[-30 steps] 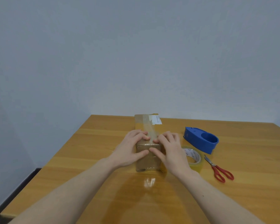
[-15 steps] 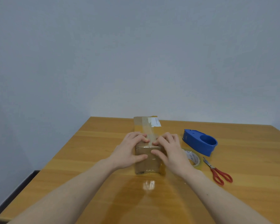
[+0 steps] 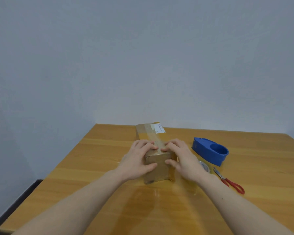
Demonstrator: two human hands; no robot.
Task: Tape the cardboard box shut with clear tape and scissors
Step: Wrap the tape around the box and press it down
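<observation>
Brown cardboard box (image 3: 155,164): long and narrow, lying lengthwise away from the viewer at mid-table. The left hand (image 3: 137,160) grips its near left corner, fingers curled over the top edge and thumb pressed against the near end face. The right hand (image 3: 181,158) grips the near right corner in mirror fashion (fingertips on top, thumb on the end face). A strip of clear tape (image 3: 154,138) runs along the top of the box between the two sets of fingertips; a white label (image 3: 158,129) sits at the far right corner. A tape roll (image 3: 204,167) lies just beside the right wrist, partly hidden by it. A blue tape dispenser (image 3: 210,150) stands further right. Red-handled scissors (image 3: 229,181) lie near the roll. All items rest on the wooden table (image 3: 261,167).
</observation>
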